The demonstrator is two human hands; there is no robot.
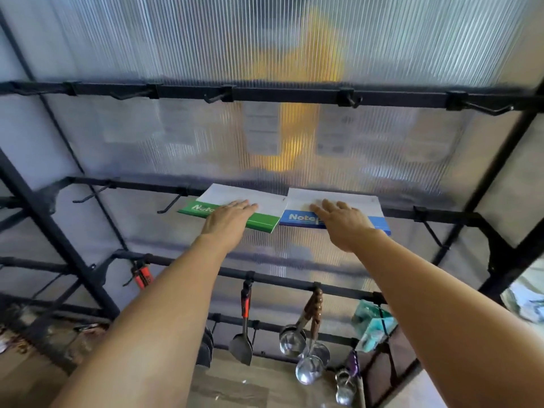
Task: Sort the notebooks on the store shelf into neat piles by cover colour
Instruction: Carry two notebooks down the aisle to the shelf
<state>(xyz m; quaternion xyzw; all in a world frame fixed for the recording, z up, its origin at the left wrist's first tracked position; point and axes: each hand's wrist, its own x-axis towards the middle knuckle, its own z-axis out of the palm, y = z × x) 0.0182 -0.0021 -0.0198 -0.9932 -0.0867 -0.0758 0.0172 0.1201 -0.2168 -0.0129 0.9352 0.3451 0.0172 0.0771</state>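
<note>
My left hand point(228, 217) rests flat, fingers straight, on the green notebook pile point(259, 220); my right hand point(343, 220) lies flat on the blue pile point(300, 217) just beside it.

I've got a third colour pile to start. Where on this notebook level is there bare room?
Left of the green pile, under the left hand, the rail holds only bare hooks. Right of the blue pile, under the right hand, the rail runs bare to one hook. The piles nearly touch in the middle, so no gap there.
</note>
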